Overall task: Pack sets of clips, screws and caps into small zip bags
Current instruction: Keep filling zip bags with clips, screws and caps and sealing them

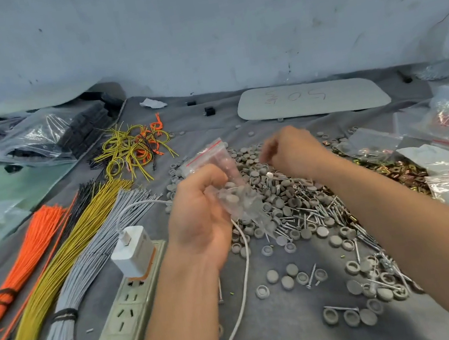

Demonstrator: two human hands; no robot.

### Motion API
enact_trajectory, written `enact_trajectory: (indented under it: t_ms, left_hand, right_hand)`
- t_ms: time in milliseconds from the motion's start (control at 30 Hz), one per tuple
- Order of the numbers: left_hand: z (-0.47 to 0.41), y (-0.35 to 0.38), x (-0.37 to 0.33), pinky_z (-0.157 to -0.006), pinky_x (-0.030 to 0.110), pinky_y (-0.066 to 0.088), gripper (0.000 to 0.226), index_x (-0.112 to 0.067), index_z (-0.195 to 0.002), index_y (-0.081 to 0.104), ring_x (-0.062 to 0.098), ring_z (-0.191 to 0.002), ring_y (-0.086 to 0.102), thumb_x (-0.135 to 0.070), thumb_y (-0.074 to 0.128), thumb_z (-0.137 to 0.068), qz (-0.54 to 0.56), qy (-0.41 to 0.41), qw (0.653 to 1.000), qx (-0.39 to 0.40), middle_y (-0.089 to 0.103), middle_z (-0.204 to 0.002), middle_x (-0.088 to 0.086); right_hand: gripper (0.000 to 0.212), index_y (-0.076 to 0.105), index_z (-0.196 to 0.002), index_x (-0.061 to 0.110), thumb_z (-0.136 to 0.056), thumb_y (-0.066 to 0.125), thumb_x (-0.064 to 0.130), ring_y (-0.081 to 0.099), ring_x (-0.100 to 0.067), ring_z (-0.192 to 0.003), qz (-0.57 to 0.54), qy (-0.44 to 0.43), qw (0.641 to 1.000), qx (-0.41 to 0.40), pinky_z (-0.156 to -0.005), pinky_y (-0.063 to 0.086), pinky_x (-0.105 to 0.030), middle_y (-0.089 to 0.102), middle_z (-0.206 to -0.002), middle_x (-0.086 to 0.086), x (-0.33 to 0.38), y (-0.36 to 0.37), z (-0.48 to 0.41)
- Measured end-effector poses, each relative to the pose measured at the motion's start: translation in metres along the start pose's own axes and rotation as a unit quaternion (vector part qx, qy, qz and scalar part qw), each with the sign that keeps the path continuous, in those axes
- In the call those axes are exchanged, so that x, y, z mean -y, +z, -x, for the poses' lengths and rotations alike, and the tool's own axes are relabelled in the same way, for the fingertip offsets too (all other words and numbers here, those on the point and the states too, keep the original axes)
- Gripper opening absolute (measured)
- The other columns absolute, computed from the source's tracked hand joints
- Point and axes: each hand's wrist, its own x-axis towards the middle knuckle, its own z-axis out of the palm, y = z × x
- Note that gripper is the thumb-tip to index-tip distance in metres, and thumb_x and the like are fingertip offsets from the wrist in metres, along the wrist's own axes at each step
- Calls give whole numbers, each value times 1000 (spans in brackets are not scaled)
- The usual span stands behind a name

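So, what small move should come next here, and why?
Probably lower the right hand to the screws and pick some up. The left hand grips the bag, mouth up, with grey caps inside, and I see no screws in it. The right hand is blurred beside the mouth; whether it holds anything is unclear.

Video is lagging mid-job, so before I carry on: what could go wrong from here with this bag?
1. The left hand grips the zip bag around its middle, tilted; its contents might spill.
2. The white cable runs under that wrist and could snag, dragging parts.
3. Loose screws and caps lie mixed, so the right hand may miscount.
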Motion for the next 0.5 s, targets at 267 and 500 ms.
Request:
enact_trajectory:
  t_ms: [267, 500]
  left_hand:
    - [3, -13, -1, -100, 43, 52, 48, -5, -107, 70, 25, -87, 63, -11, 61, -60, 178, -56, 978, 92, 67, -95, 9]
    - [3, -5, 3, -96, 40, 49, 45, -4, -104, 70, 26, -83, 64, -11, 47, -66, 136, -74, 981, 115, 66, -94, 11]
  right_hand:
    - [59, 44, -148, 16, -91, 59, 7, 55, -26, -108, 231, -43, 965, 118, -88, 47, -35, 53, -123, -8, -37, 11, 49]
    - [42, 59, -122, 33, -89, 57, 6, 55, -25, -83, 219, 6, 975, 22, -66, 48, -36, 68, -111, -2, -50, 15, 60]
